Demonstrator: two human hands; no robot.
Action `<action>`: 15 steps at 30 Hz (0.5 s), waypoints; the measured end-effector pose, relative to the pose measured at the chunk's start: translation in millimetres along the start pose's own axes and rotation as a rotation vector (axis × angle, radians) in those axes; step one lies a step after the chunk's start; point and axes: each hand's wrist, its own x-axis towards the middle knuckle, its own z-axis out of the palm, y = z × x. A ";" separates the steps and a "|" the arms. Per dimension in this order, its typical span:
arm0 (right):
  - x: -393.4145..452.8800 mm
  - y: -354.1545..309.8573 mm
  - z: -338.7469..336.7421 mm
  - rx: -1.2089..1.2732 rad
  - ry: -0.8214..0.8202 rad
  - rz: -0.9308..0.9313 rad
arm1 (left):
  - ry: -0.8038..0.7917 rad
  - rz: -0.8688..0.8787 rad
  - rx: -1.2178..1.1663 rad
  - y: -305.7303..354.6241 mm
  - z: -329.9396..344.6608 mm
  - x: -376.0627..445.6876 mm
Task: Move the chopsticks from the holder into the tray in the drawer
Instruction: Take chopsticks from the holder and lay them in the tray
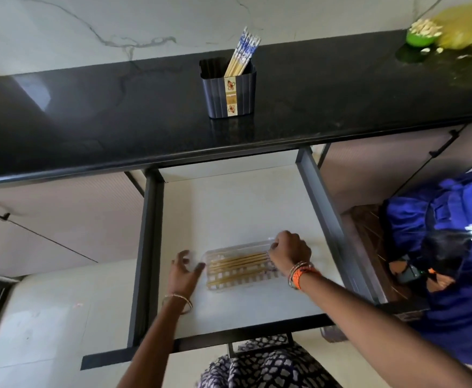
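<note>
A dark ribbed holder (pixel 230 89) stands on the black countertop with several blue-and-white topped chopsticks (pixel 243 53) leaning in it. Below, the open drawer (pixel 229 208) holds a clear plastic tray (pixel 223 284) with several bamboo chopsticks (pixel 237 263) lying lengthwise in it. My right hand (pixel 289 252) rests over the tray's right end, fingers curled around the chopstick ends. My left hand (pixel 184 268) hovers at the tray's left end, fingers apart, touching or nearly touching its edge.
A green bowl (pixel 422 35) of pale pieces sits at the countertop's (pixel 89 113) far right beside a blurred yellow mass. A small person in blue clothes (pixel 453 247) crouches right of the drawer. Closed cabinet fronts flank the drawer.
</note>
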 end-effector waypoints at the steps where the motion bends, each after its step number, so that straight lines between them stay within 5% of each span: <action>1: 10.7 -2.7 -12.6 -0.023 0.057 -0.048 | 0.025 0.037 -0.020 16.6 -7.3 10.2; 10: 142.5 -94.9 -167.7 0.098 0.410 -0.351 | 0.191 0.515 0.019 229.0 -19.1 129.8; 15: 209.8 -138.6 -225.6 0.268 0.650 -0.572 | 0.147 0.596 0.437 321.0 -34.1 204.7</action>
